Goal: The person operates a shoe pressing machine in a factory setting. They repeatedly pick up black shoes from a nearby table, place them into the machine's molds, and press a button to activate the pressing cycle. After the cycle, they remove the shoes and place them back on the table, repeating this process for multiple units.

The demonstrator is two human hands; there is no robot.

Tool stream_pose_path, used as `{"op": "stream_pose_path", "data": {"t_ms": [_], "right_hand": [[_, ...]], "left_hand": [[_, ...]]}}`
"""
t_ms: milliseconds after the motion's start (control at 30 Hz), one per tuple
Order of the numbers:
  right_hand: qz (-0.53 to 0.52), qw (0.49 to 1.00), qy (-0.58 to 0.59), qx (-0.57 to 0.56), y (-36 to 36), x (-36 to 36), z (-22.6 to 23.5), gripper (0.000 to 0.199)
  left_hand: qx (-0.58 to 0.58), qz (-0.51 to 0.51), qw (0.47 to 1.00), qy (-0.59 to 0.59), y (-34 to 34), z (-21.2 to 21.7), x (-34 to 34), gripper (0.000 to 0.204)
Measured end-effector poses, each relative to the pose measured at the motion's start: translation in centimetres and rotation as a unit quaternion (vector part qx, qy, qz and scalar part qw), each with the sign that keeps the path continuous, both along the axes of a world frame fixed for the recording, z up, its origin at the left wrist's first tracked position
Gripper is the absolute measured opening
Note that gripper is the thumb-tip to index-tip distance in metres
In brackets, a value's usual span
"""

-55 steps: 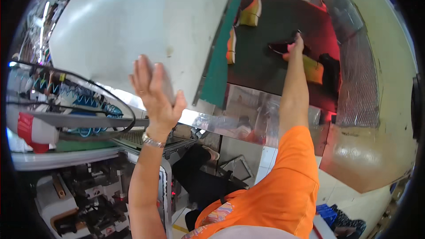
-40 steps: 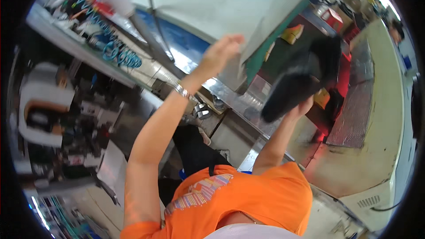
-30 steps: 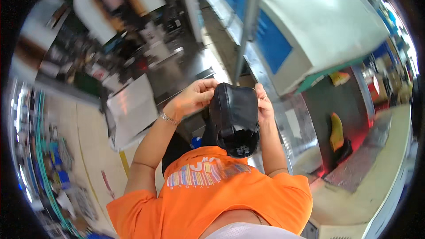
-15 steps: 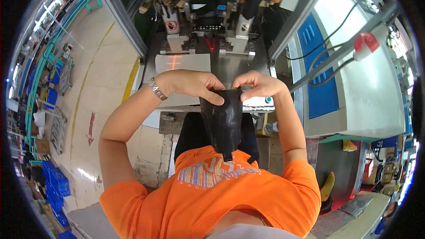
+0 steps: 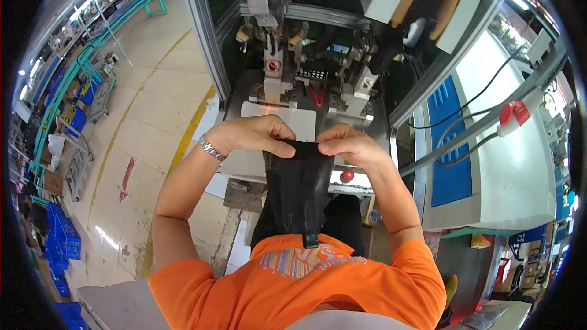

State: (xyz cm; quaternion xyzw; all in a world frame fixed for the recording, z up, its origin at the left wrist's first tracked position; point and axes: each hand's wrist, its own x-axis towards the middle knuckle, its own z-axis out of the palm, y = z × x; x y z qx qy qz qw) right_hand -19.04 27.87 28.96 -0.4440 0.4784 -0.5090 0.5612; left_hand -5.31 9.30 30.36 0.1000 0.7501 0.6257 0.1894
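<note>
A black leather boot upper (image 5: 298, 192) hangs between my two hands in front of my body, its narrow tab end down by the orange shirt. My left hand (image 5: 260, 134), with a metal-banded watch (image 5: 212, 148) on the wrist, pinches the upper's top edge at its left corner. At the right corner of the same edge, my right hand (image 5: 351, 145) grips it between thumb and fingers. Just beyond the hands a white sheet (image 5: 278, 116) lies on the machine table, crossed by an orange light line.
Ahead stands a metal-framed machine with a left clamp post (image 5: 273, 67) and a right clamp post (image 5: 361, 95). A red button (image 5: 347, 175) sits on its front edge. To the right is a white and blue cabinet (image 5: 452, 146); blue crates (image 5: 61, 238) stand at the left.
The boot upper has turned in my hands, and its long seam and tab now show more plainly. My view has shifted; the red button shows beside my right hand.
</note>
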Motion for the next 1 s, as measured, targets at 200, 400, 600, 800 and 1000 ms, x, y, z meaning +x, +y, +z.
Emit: {"op": "stream_pose_path", "data": {"t_ms": [200,400,600,800,1000], "right_hand": [[0.111,0.993,0.033,-0.026,-2.0,-1.6,-0.5,0.047],[0.040,0.989,0.027,-0.142,-5.5,-4.1,1.1,0.021],[-0.229,0.942,-0.041,-0.242,-14.3,-8.2,6.2,0.013],[-0.287,0.904,-0.093,-0.303,-20.0,-8.8,9.0,0.009],[-0.298,0.904,-0.111,-0.286,-21.2,-10.4,7.2,0.012]], "left_hand": [[0.097,0.055,0.993,0.026,-3.3,0.8,3.0,0.027],[0.030,0.136,0.975,0.174,-8.2,0.7,1.8,0.043],[0.321,0.337,0.823,0.325,-13.2,4.5,-4.8,0.020],[0.274,0.398,0.790,0.377,-16.5,6.6,-9.0,0.009],[0.273,0.389,0.812,0.338,-17.1,5.6,-10.2,0.014]]}}
